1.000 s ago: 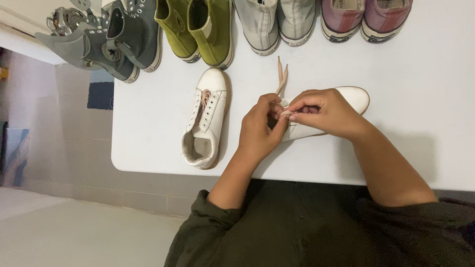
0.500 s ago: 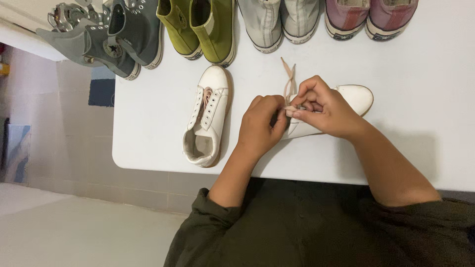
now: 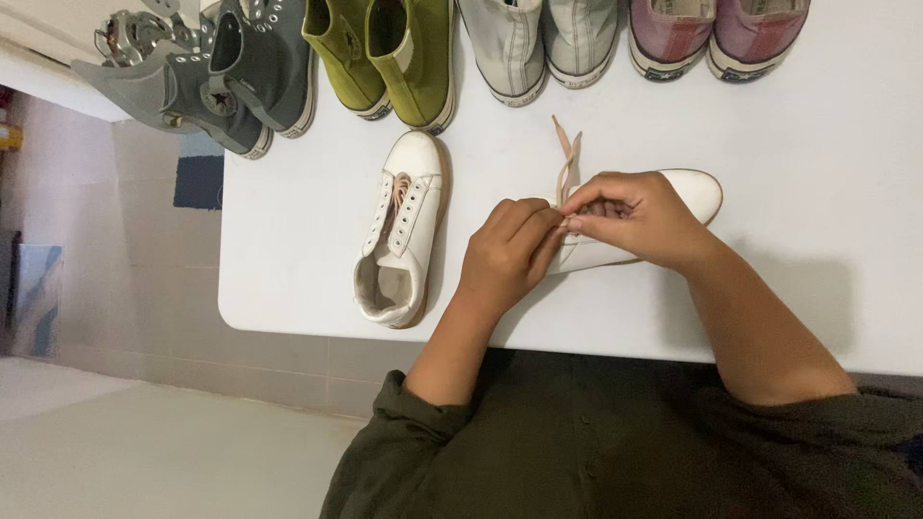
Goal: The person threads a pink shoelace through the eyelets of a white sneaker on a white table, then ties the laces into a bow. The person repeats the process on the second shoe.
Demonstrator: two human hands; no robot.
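Your left hand [image 3: 507,252] and right hand [image 3: 630,216], fingers pinched together on a beige lace [image 3: 565,154], cover a white sneaker [image 3: 687,187] near the table's [image 3: 817,144] front edge; its mate [image 3: 399,226] lies alongside.

Head-worn view, steeply down, close

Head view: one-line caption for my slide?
Both hands, left hand and right hand, pinch a pale lace over a white sneaker.

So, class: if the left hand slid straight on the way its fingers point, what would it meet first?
The left hand points toward the right hand on the white shoe; it would probably meet those fingers and the lace at once.
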